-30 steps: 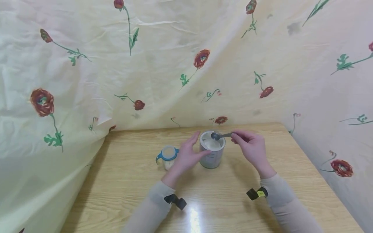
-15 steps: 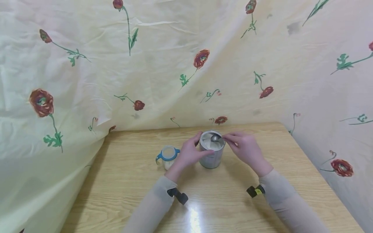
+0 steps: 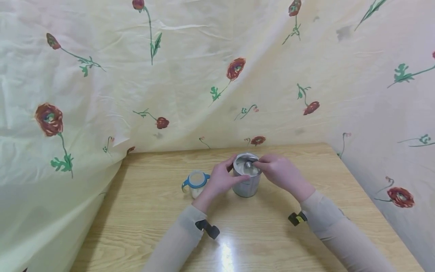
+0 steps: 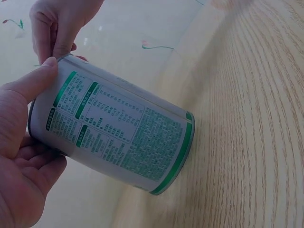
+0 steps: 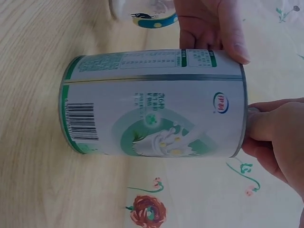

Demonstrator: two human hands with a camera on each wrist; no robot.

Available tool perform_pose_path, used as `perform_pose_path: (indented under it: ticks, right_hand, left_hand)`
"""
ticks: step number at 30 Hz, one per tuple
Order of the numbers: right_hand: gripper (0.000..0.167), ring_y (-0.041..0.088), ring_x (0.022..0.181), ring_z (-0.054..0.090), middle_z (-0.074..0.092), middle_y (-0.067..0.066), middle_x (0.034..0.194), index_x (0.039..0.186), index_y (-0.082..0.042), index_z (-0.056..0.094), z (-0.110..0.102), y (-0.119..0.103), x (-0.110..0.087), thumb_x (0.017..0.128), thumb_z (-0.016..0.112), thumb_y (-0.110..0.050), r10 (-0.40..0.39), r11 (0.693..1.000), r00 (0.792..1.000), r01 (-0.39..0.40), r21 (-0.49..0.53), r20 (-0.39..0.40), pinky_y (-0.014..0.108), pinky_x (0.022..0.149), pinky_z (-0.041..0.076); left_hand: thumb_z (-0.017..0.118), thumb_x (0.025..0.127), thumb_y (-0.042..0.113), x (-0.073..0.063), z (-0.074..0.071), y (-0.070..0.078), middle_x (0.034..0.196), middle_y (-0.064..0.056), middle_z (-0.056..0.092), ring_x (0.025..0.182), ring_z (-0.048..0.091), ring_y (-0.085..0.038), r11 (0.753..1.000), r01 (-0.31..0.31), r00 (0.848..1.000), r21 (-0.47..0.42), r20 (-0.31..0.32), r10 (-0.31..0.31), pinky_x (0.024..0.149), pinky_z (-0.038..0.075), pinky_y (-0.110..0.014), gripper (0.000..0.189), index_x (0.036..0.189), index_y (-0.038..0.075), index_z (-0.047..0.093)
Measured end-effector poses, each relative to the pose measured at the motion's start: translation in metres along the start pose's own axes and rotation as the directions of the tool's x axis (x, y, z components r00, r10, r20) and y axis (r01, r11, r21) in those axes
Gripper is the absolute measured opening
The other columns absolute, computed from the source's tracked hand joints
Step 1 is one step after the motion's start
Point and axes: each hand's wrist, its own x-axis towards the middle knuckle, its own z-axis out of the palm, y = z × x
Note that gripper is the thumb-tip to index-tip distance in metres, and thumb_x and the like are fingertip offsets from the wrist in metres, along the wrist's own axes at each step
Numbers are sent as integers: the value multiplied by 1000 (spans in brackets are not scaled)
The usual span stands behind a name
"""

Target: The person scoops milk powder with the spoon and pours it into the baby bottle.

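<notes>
An open milk powder tin (image 3: pixel 247 189) stands upright on the table, white and green with printed labels in both wrist views. My left hand (image 3: pixel 221 181) grips it near the rim, thumb on the near side and fingers round the left side. Over the tin's mouth, my right hand (image 3: pixel 285 175) pinches a metal spoon (image 3: pixel 249 164) by its handle. The spoon's bowl is inside the tin, above or in the pale powder; I cannot tell how deep. From the left wrist view the tin's wall (image 4: pixel 118 123) hides the spoon.
A small clear cup (image 3: pixel 196 192) with a blue collar and handles stands just left of the tin, partly behind my left hand. The wooden table (image 3: pixel 146 211) meets a flowered cloth (image 3: pixel 190 75) at the back and sides.
My right hand has moved left and closer over the tin, lowering the spoon further inside. My left hand has closed in on the tin's side. The tin and cup have stayed put.
</notes>
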Motion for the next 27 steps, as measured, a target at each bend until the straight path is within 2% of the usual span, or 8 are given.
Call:
perform_pose_path:
  ticks: [6,11,20,27]
  right_hand:
    - [34,23,69,71,75,12,87,101,1,83,-2,-1,3,72,86,18,21,1000,999,-22,8,46,34,58,63]
    - [33,23,71,71,74,11,87,99,0,83,-5,-2,8,74,82,20,59,997,990,-64,36,126,34,60,63]
    - [29,18,70,69,71,2,80,93,-7,83,-11,-6,21,77,81,18,126,984,948,-157,88,291,32,64,63]
    - [25,16,75,70,70,-3,79,89,-9,83,-14,-6,27,82,80,14,151,969,913,-212,124,380,35,66,64]
  left_hand:
    - [94,85,40,0,0,0,164,-5,48,146,51,-25,1000,-19,1000,-8,2,19,116,48,-37,97,163,10,45]
    - [94,85,37,0,1,-1,163,-6,49,145,52,-25,1000,-26,1000,1,-2,26,115,49,-37,94,162,10,47]
    - [93,84,45,-1,1,0,164,-6,49,145,53,-26,999,-5,1000,35,-5,5,115,50,-40,99,163,11,45]
    - [93,84,45,-1,2,-1,163,-7,50,145,54,-28,999,-8,1000,44,-9,9,113,51,-41,100,163,9,45]
